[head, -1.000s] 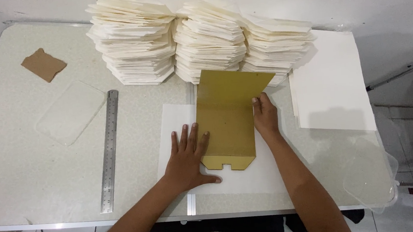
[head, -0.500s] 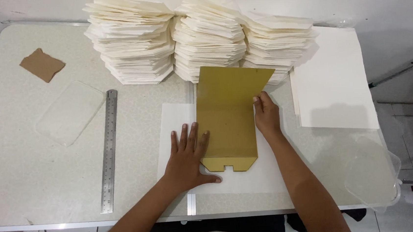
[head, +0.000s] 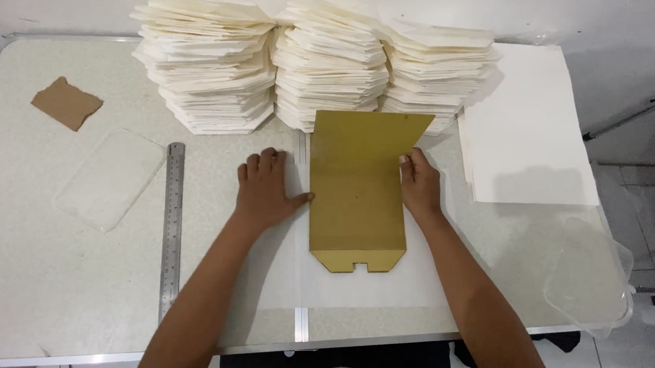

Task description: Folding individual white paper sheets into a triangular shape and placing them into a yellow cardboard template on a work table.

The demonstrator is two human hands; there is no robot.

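A gold card box blank lies flat on the white table, its notched tab toward me and its far flap raised against the stacks. My left hand rests flat on a white sheet at the card's left edge, thumb touching the card. Along the card's right edge my right hand presses with its fingers, near the upper corner. Neither hand grips anything.
Three tall stacks of cream folded card stand behind the gold card. A steel ruler lies to the left, with a clear plastic sheet and a brown card scrap beyond it. White paper sheets lie at right.
My left hand has slid away from me, up from the card's lower left to its upper left edge. The right hand stays on the right edge.
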